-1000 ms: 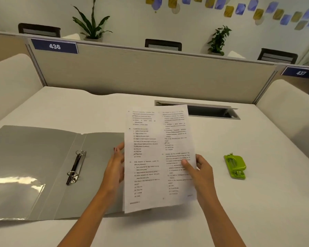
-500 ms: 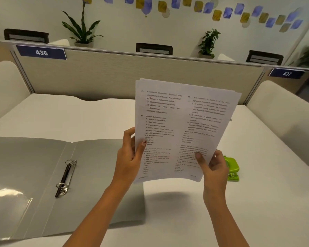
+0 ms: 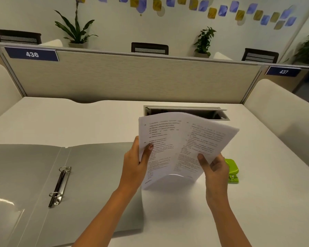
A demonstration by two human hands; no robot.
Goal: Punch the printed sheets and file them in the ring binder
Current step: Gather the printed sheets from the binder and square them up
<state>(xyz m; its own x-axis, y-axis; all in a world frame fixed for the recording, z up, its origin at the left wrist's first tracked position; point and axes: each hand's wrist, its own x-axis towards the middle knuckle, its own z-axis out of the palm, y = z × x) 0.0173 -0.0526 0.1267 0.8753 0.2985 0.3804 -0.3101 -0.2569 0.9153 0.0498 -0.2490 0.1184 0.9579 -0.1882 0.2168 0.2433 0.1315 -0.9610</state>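
Lighting: even, soft indoor light from above; scene bright overall. Glare: white streak on the clear pocket of the open ring binder (image 3: 43, 184), lower left. Shadows: soft, faint patch on the desk (image 3: 257, 202) beneath the curled printed sheets (image 3: 182, 148). Blur: print on the sheets smeared, not readable; upper sheet edge fuzzy. Distortion: wide-angle bowing of the partition (image 3: 132, 79) rail and desk edges toward the frame borders.
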